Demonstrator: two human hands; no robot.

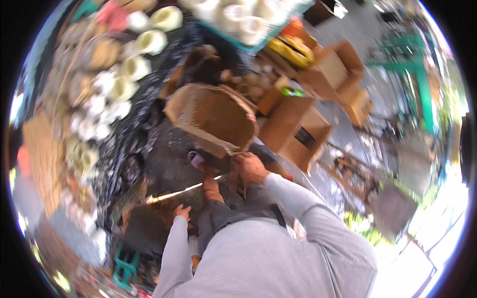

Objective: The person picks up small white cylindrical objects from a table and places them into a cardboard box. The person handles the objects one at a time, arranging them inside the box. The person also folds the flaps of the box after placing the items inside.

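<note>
A large cardboard box (208,138) with an open top and a rough, torn-looking rim stands in front of me, its brown inner wall showing. My right hand (252,167) is closed around the near right corner of its rim. My left hand (182,212) hangs low beside my left thigh, fingers slightly apart, and holds nothing that I can see. One of my feet, in a sandal (195,159), is on the dark floor just short of the box. Motion blur softens the whole picture.
Several pale cup-shaped pieces (151,42) line the left side beside black plastic sheeting (139,89). More white pieces fill a teal-edged container (246,28) ahead. Open cardboard boxes (294,130) crowd the right. A green plastic stool (126,266) stands behind on the left.
</note>
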